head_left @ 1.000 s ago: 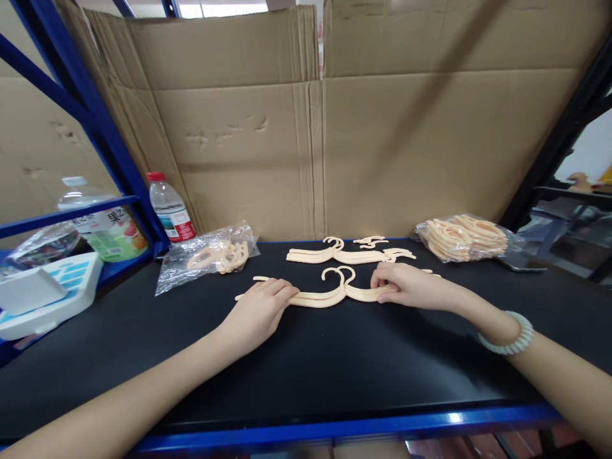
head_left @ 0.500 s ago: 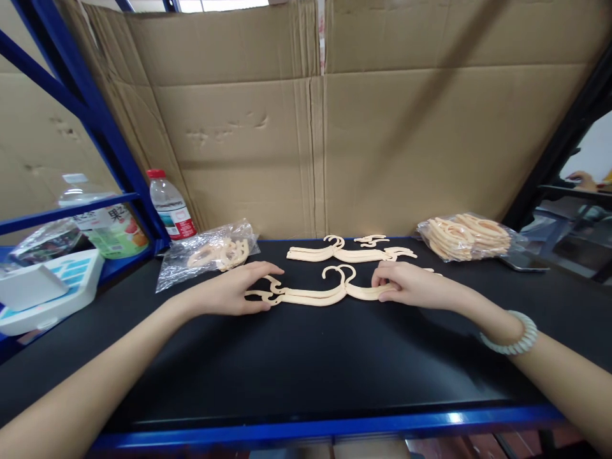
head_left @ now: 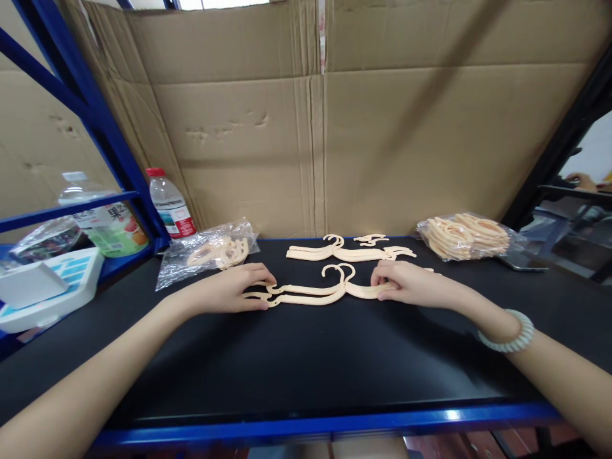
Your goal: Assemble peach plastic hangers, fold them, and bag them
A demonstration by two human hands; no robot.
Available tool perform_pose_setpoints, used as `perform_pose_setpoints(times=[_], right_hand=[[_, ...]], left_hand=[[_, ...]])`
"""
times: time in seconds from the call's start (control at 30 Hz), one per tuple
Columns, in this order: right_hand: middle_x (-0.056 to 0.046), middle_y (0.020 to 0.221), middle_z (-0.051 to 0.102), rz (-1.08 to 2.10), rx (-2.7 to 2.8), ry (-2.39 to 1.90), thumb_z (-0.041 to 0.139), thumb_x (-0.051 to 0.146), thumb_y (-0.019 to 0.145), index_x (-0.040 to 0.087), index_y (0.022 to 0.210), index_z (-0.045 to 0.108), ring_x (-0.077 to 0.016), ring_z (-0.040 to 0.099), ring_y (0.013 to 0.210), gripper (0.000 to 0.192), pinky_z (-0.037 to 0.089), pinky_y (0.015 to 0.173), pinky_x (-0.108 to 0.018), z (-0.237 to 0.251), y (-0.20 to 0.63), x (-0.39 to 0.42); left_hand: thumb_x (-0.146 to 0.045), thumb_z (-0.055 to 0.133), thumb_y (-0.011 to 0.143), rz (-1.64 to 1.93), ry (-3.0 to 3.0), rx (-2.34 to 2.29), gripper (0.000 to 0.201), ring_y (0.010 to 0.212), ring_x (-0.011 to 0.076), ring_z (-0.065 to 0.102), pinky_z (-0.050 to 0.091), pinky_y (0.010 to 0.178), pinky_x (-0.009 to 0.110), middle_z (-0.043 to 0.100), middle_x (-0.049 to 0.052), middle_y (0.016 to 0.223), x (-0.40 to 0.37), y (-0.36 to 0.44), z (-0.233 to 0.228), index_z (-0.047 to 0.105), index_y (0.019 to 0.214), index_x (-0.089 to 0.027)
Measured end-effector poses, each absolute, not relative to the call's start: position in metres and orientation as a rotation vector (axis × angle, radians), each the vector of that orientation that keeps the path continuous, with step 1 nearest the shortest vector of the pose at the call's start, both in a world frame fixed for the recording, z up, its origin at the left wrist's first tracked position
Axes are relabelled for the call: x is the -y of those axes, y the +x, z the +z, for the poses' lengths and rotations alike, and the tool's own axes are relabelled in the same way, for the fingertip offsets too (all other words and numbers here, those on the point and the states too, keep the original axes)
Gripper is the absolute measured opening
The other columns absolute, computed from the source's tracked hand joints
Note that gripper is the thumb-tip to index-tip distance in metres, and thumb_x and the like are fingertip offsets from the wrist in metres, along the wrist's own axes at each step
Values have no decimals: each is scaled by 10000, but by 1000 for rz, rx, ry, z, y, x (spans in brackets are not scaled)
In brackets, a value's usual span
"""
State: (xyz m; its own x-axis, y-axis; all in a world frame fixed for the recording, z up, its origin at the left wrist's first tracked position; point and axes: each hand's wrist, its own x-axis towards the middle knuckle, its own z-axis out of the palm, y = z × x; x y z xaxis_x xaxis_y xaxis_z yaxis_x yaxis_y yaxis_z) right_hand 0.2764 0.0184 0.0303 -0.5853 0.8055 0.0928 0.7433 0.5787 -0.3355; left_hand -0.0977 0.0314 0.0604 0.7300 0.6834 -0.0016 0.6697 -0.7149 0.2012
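Head view, and the writing first: the green bottle far left of the hangers carries large white characters on its label, too small to read properly. The clear water bottle beside it has a red cap and a red-and-white label, its text unreadable.

Containers next. Left of the hangers, a clear bag lies flat with a few cream pieces inside. Off to their right, a fuller bag is stuffed with a thick stack of the same cream pieces. Just behind the hangers, more loose ones lie in a row against the cardboard.

Now the hands. The hangers, a cream pair with hooks up, lie flat mid-desk. The left hand curls loosely over their left end, thumb and fingers pinching the tip. The right hand, bracelet on its wrist, presses down on the right end with fingers nearly flat and close together.
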Motion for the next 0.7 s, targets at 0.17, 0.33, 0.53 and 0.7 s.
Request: perform_pose_setpoints(times=[0.17, 0.33, 0.53, 0.7], right_hand=[[-44, 836, 595, 390, 2581, -1267, 598, 216, 800, 171, 859, 616, -179, 530, 752, 76, 392, 672, -288, 31, 275, -19], [-54, 875, 587, 399, 2592, -1265, 589, 223, 811, 170, 861, 609, -190, 538, 786, 76, 401, 698, -299, 31, 274, -18], [-51, 884, 587, 386, 2579, -1252, 585, 213, 816, 173, 855, 612, -189, 541, 792, 62, 410, 719, -302, 29, 272, -18], [-58, 904, 601, 338, 2592, -1237, 602, 246, 836, 167, 879, 620, -200, 555, 828, 92, 426, 752, -318, 30, 267, -16]], left_hand=[[-434, 549, 845, 93, 2770, -1118, 337, 969, 217, 604, 460, 835, 282, 621, 66, 1064, -27, -95, 61, 622, 1085, -209], [-407, 571, 811, 63, 2819, -1217, 326, 917, 223, 620, 479, 791, 292, 627, 67, 1041, -22, -96, 60, 619, 1060, -201], [-400, 613, 804, 213, 2986, -1221, 477, 1065, 278, 573, 439, 942, 401, 600, 122, 1169, -5, -72, 52, 519, 1205, -160], [-356, 529, 906, 300, 2964, -930, 480, 1245, 254, 468, 376, 1051, 418, 511, 111, 1356, 15, -38, 32, 423, 1345, -194]])
